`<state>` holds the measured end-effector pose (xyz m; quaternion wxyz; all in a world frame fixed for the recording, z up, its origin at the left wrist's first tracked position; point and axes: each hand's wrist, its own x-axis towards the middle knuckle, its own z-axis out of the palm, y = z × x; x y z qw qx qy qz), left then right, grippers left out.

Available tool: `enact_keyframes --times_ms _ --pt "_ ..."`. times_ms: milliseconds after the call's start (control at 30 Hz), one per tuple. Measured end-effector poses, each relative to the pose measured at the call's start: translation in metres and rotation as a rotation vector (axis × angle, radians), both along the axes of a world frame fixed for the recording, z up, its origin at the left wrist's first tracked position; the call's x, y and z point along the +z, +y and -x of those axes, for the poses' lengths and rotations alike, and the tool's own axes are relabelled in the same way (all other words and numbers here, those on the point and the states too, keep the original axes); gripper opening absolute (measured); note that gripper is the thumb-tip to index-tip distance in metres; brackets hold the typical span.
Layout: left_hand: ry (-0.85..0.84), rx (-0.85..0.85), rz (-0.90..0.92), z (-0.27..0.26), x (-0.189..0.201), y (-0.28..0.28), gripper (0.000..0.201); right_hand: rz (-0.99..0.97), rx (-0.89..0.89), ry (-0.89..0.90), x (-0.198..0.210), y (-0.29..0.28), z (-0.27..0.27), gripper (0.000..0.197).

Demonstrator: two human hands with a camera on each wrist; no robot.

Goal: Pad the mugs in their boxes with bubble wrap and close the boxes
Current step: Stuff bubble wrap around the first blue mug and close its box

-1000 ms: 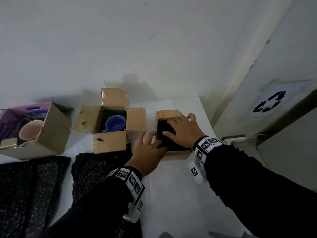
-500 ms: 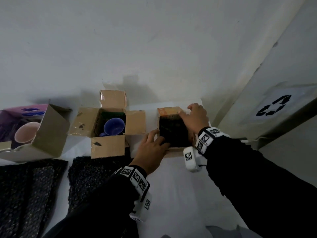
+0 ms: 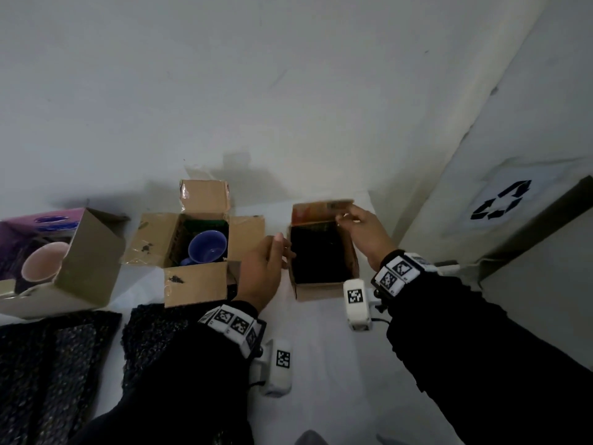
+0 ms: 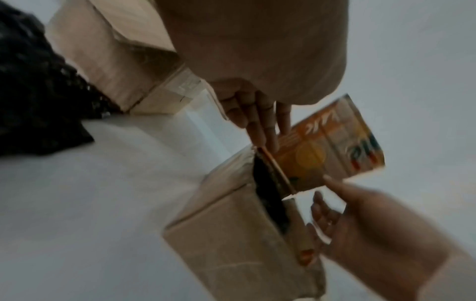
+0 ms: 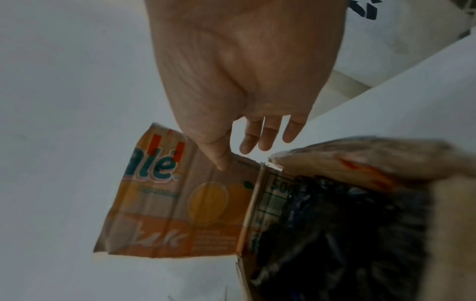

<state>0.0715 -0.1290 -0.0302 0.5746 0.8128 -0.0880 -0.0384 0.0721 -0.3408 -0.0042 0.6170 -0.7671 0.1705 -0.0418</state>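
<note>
The right hand (image 3: pixel 362 234) has its thumb on the printed face of the far flap (image 3: pixel 316 211) and its fingers behind it, a light pinch near the flap's right edge. The left hand (image 3: pixel 261 271) is relaxed and holds nothing, its fingertips reaching the left rim of the box (image 3: pixel 321 292).

That box sits at the right end of the table (image 3: pixel 321 364), near the wall, and is filled to the top with dark wrap (image 3: pixel 321 256); no mug shows through it. To fold the flap down well, I'd say the left hand should steady the box and keep the wrap tucked below the rim, while the right hand folds the flap towards the person along its crease rather than tugging one corner. The side flaps are hard to make out from here.

Just to the left stands an open box (image 3: pixel 195 285) with a blue mug (image 3: pixel 207 248) bare inside it. Further left a pink carton (image 3: pixel 86 255) holds a pink mug (image 3: pixel 43 261). Spare sheets (image 3: pixel 57 364) lie in front.
</note>
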Motion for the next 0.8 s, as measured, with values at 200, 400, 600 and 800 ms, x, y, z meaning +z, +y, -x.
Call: enact_keyframes --times_ms 200,400,600,800 --pt "0.495 0.044 0.313 0.011 0.025 -0.020 0.042 -0.185 0.037 0.036 0.004 0.013 0.059 0.043" --pt "0.388 -0.009 0.263 0.020 0.010 -0.017 0.034 -0.460 -0.103 0.110 0.006 0.030 0.092 0.023" --pt "0.226 -0.036 0.095 0.027 -0.007 -0.014 0.025 -0.554 -0.317 0.186 -0.008 0.049 0.090 0.053" --pt "-0.062 -0.149 -0.299 0.027 -0.014 -0.007 0.022 -0.507 -0.353 0.178 -0.015 0.049 0.098 0.051"
